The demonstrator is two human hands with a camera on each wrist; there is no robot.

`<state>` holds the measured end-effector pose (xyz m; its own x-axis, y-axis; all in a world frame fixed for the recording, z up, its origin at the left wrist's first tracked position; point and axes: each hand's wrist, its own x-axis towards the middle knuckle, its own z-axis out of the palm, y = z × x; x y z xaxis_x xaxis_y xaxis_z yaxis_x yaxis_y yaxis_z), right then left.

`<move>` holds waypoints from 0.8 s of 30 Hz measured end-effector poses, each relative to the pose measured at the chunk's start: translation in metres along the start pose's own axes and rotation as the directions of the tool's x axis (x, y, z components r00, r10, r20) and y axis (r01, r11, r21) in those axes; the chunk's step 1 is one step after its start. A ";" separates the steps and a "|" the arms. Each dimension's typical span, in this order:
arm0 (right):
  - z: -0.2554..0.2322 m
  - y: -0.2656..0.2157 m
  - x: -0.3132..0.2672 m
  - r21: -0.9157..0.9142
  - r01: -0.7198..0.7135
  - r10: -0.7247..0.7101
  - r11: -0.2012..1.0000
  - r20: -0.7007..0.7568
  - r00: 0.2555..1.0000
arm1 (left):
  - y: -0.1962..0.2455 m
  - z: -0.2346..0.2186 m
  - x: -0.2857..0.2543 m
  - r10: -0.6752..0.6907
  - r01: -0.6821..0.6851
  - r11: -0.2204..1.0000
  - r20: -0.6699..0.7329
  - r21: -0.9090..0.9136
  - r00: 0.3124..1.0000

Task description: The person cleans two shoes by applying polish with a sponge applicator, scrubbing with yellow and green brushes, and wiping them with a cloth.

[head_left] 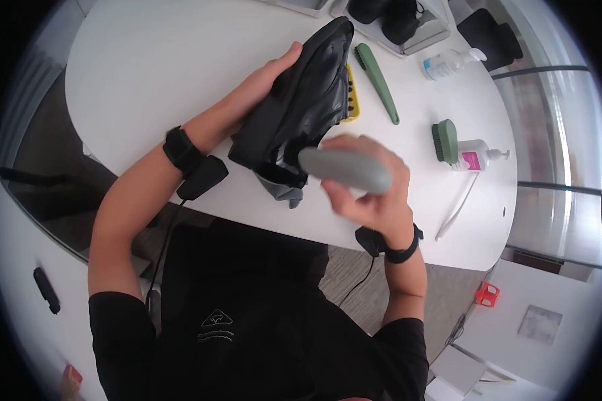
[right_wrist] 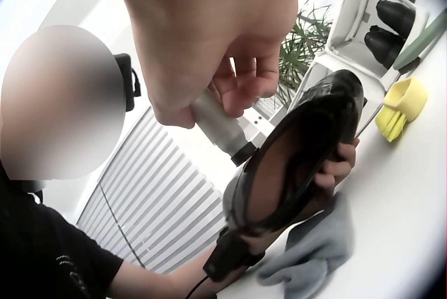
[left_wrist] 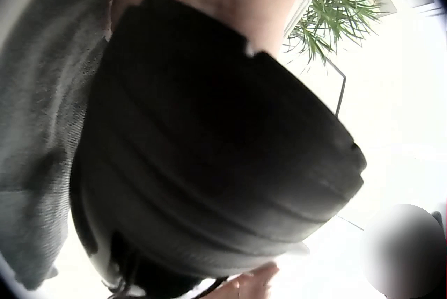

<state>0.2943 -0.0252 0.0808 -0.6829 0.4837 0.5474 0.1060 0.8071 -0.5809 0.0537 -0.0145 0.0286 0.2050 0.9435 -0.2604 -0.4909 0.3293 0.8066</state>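
My left hand holds a black leather shoe along its sole side, heel toward me. In the right wrist view, its fingers wrap the shoe's upper edge. A grey tube-shaped bottle is gripped in my right hand. Its black applicator tip is right at the shoe's rear collar. The shoe's opening shows a brown lining. A grey cloth hangs below the heel, over the table. The black heel and sole fill the left wrist view, with the cloth beside them.
A yellow tool lies behind the shoe on the white table. To the right are a long green brush, a short green brush, two pump bottles and a thin white strip. An open box holds black shoes.
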 end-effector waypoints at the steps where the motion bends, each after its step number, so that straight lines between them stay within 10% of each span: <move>1: -0.001 -0.011 -0.001 -0.069 0.027 -0.019 0.997 0.118 0.993 | 0.001 -0.002 -0.002 -0.008 0.008 1.000 0.025 -0.010 1.000; 6: 0.008 -0.016 -0.027 -0.191 0.157 -0.076 0.969 0.374 0.924 | -0.006 -0.032 0.011 0.096 -0.087 0.989 0.072 -0.116 0.993; 11: -0.013 0.008 -0.044 -0.157 -0.064 0.091 0.986 0.176 0.980 | 0.003 -0.027 0.011 0.172 -0.124 0.954 0.159 -0.274 0.972; 13: -0.038 0.025 -0.047 -0.241 -0.560 0.597 0.792 0.119 0.793 | -0.003 -0.039 0.018 0.186 -0.125 0.954 0.213 -0.271 0.959; 14: -0.048 0.036 -0.048 -0.247 -0.553 0.590 0.796 0.114 0.799 | -0.005 -0.042 0.021 0.196 -0.134 0.953 0.218 -0.270 0.956; 17: -0.076 0.072 -0.053 -0.063 -0.897 0.855 0.438 0.338 0.393 | -0.010 -0.045 0.028 0.131 -0.055 0.933 0.193 -0.356 0.972; 24: -0.059 0.061 -0.054 -0.291 -0.766 0.792 0.574 -0.041 0.609 | -0.011 -0.048 0.029 0.162 -0.075 0.875 0.144 -0.478 0.976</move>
<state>0.3809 0.0176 0.0516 -0.3021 0.9478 -0.1017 0.7939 0.1911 -0.5772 0.0248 0.0104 -0.0134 0.2421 0.9691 -0.0469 -0.8498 0.2352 0.4718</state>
